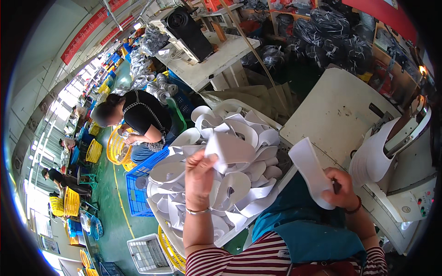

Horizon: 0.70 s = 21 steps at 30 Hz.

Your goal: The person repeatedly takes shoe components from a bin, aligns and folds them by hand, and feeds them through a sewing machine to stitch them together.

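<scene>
My left hand point(199, 174) is closed on a white curved piece point(232, 148), which looks like a stiff sheet bent into a band. It is held above a large heap of similar white curved pieces point(232, 186) in a pale bin. My right hand point(341, 189) grips the lower end of another white curved strip point(307, 166), held upright beside the bin. Something small and dark shows at my right fingers; I cannot make out what it is. Close to that hand, a stack of white curved pieces point(370, 154) hangs on the metal arm of a machine point(410, 188).
A pale worktable point(338, 117) adjoins the machine. A blue crate point(138, 195) and a white basket point(149, 254) stand left of the bin. Beyond, a seated person point(142, 117) works by a yellow basket point(116, 146). Black bundles point(327, 34) are piled at the back.
</scene>
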Tool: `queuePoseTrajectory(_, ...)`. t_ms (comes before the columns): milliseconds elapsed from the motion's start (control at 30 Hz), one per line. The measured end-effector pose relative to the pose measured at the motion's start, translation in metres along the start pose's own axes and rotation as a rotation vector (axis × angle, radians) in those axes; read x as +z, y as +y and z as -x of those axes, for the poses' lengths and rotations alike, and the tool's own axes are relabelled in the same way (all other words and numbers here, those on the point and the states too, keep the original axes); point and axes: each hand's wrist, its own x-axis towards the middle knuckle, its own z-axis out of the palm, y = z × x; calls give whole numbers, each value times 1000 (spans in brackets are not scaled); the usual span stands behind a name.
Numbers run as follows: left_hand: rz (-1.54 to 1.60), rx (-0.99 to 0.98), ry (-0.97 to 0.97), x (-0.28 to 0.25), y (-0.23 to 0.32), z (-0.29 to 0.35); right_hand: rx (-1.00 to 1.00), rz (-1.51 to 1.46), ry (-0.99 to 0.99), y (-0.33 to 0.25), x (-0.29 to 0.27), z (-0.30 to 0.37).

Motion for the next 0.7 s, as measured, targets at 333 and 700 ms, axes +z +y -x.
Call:
queuePoseTrajectory(333, -1773, 154, -445, -13, -112, -5, -368, 29, 112, -23, 2, 8)
queuePoseTrajectory(700, 221, -497, -597, 127, -89, -9, -143, -369, 57, -28, 6, 23)
